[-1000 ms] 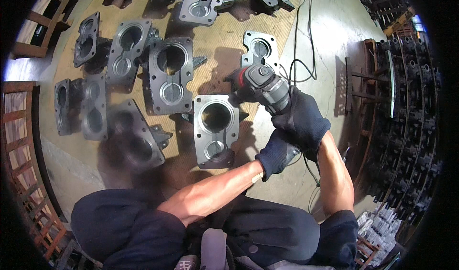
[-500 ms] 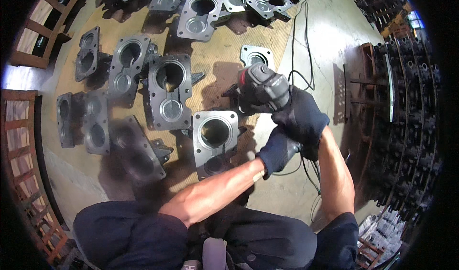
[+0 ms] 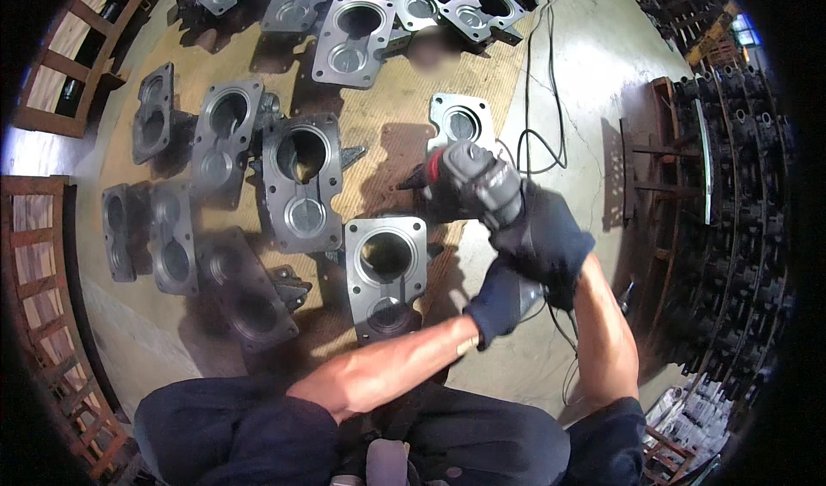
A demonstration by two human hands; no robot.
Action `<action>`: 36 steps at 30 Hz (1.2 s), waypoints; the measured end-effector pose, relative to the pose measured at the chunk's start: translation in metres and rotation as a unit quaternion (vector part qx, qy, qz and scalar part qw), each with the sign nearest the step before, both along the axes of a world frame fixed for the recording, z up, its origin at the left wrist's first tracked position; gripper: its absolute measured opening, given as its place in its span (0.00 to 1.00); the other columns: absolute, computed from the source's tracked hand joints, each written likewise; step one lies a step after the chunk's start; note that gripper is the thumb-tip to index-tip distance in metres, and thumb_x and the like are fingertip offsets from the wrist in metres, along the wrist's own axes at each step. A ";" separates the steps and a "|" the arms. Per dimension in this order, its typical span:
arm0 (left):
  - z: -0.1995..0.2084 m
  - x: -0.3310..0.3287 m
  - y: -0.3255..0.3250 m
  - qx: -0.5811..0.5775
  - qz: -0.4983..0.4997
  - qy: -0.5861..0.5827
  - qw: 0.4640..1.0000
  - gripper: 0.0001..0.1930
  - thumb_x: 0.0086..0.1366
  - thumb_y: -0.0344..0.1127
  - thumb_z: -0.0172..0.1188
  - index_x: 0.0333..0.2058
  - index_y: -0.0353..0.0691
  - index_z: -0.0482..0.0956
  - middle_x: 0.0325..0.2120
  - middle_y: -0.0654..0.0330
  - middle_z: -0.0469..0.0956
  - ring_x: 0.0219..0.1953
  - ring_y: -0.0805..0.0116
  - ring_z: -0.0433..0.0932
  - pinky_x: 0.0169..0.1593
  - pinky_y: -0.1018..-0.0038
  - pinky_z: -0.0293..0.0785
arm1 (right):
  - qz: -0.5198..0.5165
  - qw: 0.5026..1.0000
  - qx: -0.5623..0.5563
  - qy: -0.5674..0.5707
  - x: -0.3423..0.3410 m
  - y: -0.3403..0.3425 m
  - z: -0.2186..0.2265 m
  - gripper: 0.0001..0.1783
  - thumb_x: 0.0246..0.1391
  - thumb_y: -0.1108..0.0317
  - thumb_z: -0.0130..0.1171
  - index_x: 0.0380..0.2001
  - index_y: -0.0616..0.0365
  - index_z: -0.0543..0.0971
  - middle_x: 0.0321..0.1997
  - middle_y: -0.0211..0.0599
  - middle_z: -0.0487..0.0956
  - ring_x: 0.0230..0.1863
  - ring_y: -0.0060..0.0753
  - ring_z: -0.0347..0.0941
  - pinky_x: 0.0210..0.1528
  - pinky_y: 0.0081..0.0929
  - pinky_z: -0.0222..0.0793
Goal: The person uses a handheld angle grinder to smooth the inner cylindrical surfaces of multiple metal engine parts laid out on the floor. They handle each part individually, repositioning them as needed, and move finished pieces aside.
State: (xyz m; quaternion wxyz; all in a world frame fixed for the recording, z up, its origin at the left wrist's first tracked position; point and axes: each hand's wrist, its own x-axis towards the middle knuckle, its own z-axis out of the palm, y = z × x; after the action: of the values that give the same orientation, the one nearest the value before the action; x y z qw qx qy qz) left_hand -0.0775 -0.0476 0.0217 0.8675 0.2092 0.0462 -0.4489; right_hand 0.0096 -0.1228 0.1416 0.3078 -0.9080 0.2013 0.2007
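Note:
Both my hands wear dark gloves and are closed round a dark grey angle grinder [image 3: 476, 176] with a red mark near its head. My right hand [image 3: 548, 236] grips the body just behind the head. Lower and nearer to me, my left hand [image 3: 505, 299] wraps the rear of the tool. Beneath the grinder lies a grey metal casting [image 3: 446, 114] with a flat flange and round bore; its near part is hidden by the tool. The grinder's disc cannot be made out. Left of my hands stands another flanged casting [image 3: 413, 252] with two round openings.
More castings [image 3: 301, 176] stand in rows on tan ribbed sheeting [image 3: 379, 125], with others at the far edge. A black cable [image 3: 559, 125] loops over the concrete floor at right. Stacked dark parts [image 3: 731, 202] fill the right side; wooden crates [image 3: 34, 236] line the left.
The castings sit a little lower in the picture. The grinder has drawn slightly nearer to me, so more of the casting's round bore shows. Both hands keep their grip.

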 end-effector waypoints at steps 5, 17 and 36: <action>-0.003 0.078 -0.014 0.085 -0.030 -0.081 0.993 0.17 0.64 0.30 0.67 0.50 0.34 0.79 0.47 0.55 0.82 0.50 0.72 0.78 0.52 0.73 0.78 | 0.039 0.999 -0.021 0.001 0.059 -0.013 -0.003 0.31 0.35 0.57 0.70 0.44 0.66 0.81 0.38 0.57 0.85 0.42 0.55 0.83 0.48 0.37 0.77; 0.048 0.104 -0.008 0.207 -0.070 -0.308 0.926 0.17 0.65 0.30 0.63 0.52 0.32 0.77 0.46 0.56 0.82 0.48 0.73 0.77 0.51 0.71 0.78 | -0.014 0.998 -0.046 0.034 0.075 -0.028 0.013 0.28 0.35 0.58 0.72 0.40 0.64 0.84 0.37 0.52 0.86 0.42 0.51 0.84 0.47 0.36 0.78; 0.030 0.094 -0.023 0.057 -0.013 -0.034 0.998 0.17 0.71 0.23 0.50 0.57 0.31 0.73 0.52 0.57 0.77 0.53 0.71 0.74 0.59 0.70 0.73 | 0.069 0.997 -0.020 -0.009 0.082 -0.025 0.013 0.28 0.34 0.56 0.71 0.39 0.64 0.83 0.33 0.52 0.86 0.39 0.52 0.84 0.45 0.38 0.79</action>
State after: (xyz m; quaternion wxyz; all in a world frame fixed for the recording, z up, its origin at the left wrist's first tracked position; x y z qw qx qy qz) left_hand 0.0165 -0.0707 0.0516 0.8495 0.2736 0.0398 -0.4493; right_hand 0.0916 -0.1479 0.1545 0.2763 -0.9276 0.1391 0.2093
